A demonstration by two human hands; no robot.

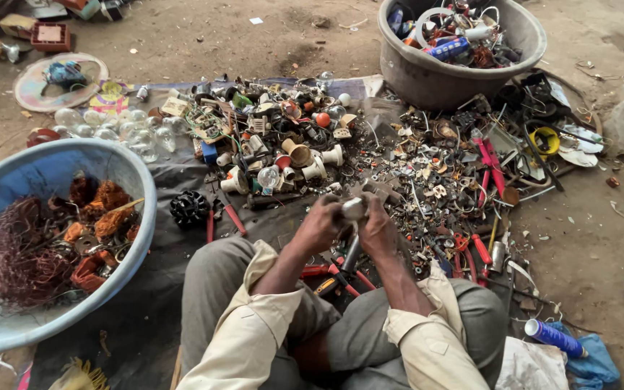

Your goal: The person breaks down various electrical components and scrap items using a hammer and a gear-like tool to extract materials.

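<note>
The person sits on the ground with knees apart, so the work sits low between the legs. The left hand [319, 225] and the right hand [377, 227] are pressed together, each grip closed around a small rounded silvery metal part [354, 209] held just above the dark ground cloth [167, 253]; both hands steady it from either side, seemingly to work it apart. A dark slim tool shaft [350, 254] hangs below the hands, though which hand controls it I cannot tell. Red-handled pliers [330, 272] lie under the wrists, within easy reach. Ahead spreads a dense heap of mixed scrap fittings, bulb bases and wire [305, 137], crowding the space in front. A blue plastic basin of copper wire [139, 217] stands to the left, a grey tub of scrap [427, 79] farther off to the right.
</note>
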